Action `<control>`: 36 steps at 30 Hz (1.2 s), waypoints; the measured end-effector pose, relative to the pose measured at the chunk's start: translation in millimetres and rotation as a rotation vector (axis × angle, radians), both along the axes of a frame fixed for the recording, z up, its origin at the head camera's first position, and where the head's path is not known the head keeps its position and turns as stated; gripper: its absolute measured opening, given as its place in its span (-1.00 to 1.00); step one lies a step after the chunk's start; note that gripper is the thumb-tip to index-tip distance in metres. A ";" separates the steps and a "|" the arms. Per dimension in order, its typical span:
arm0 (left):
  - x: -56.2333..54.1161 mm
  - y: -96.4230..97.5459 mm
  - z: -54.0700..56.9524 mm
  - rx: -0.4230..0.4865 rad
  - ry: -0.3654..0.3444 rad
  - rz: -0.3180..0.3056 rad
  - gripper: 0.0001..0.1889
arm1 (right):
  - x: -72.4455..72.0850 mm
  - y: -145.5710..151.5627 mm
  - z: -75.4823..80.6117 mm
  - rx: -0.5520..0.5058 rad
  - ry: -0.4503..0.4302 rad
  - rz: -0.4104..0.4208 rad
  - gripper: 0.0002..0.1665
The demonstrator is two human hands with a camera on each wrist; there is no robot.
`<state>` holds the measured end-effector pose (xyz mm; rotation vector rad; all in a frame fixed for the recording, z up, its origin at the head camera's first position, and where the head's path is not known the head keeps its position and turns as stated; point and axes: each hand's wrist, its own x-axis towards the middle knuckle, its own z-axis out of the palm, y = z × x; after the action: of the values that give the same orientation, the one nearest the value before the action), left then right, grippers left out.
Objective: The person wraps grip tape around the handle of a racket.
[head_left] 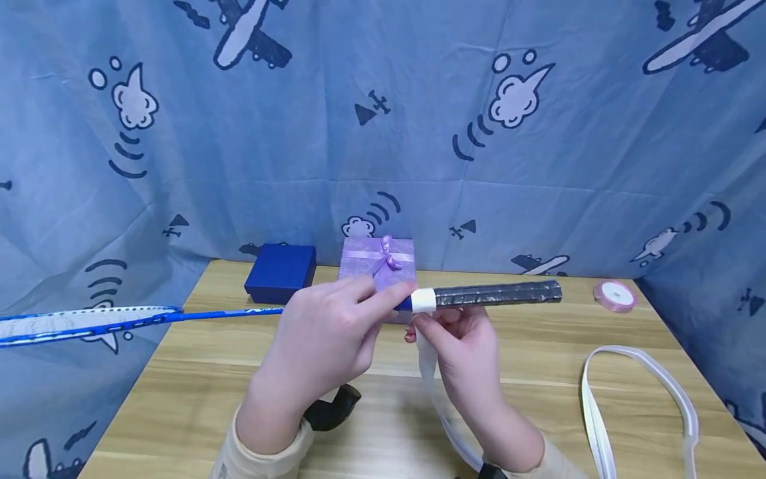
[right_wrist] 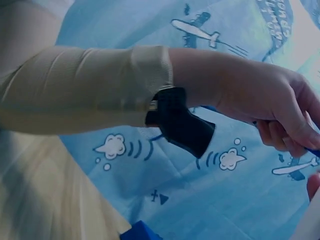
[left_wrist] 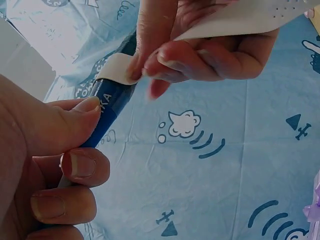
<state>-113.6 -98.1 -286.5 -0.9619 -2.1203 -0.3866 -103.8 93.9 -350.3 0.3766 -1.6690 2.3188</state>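
A blue badminton racket [head_left: 233, 313] is held level above the table, its head off to the left and its black handle [head_left: 499, 293] pointing right. My left hand [head_left: 326, 332] grips the blue cone and shaft just below the handle. White grip tape [head_left: 423, 301] circles the cone end of the handle. With thumb and fingers, my right hand [head_left: 463, 352] pinches this tape at the handle's underside. In the left wrist view, a loose length of the tape [left_wrist: 250, 20] passes across the right hand's fingers. The right wrist view mostly shows the left forearm and left hand [right_wrist: 270, 100].
A dark blue box [head_left: 280, 269] and a purple gift box [head_left: 359, 256] with a bow stand at the table's back. A pink ribbon roll [head_left: 615, 296] lies back right. A white strip [head_left: 658, 366] loops over the table's right side. Behind hangs a blue patterned curtain [head_left: 419, 133].
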 end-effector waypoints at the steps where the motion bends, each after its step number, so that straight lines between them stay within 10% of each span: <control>1: 0.6 0.1 0.0 -0.004 -0.002 -0.002 -0.46 | -2.1 1.0 -0.6 -0.044 -0.006 0.045 -0.61; 8: 5.5 -1.3 1.3 -0.001 -0.066 -0.018 -0.54 | -8.1 6.4 -4.5 -0.163 0.085 0.265 -0.45; 24: 4.1 0.4 1.9 0.012 -0.127 -0.107 -0.61 | -1.8 2.7 -2.3 -0.094 0.102 0.092 -0.65; 36: 3.4 -0.3 1.9 -0.037 -0.125 -0.057 -0.58 | 0.6 -1.0 -2.0 -0.072 0.081 0.004 -0.73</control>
<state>-110.2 -98.4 -284.7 -1.0459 -2.2233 -0.4481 -103.2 92.9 -352.2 0.4535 -1.5442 2.3262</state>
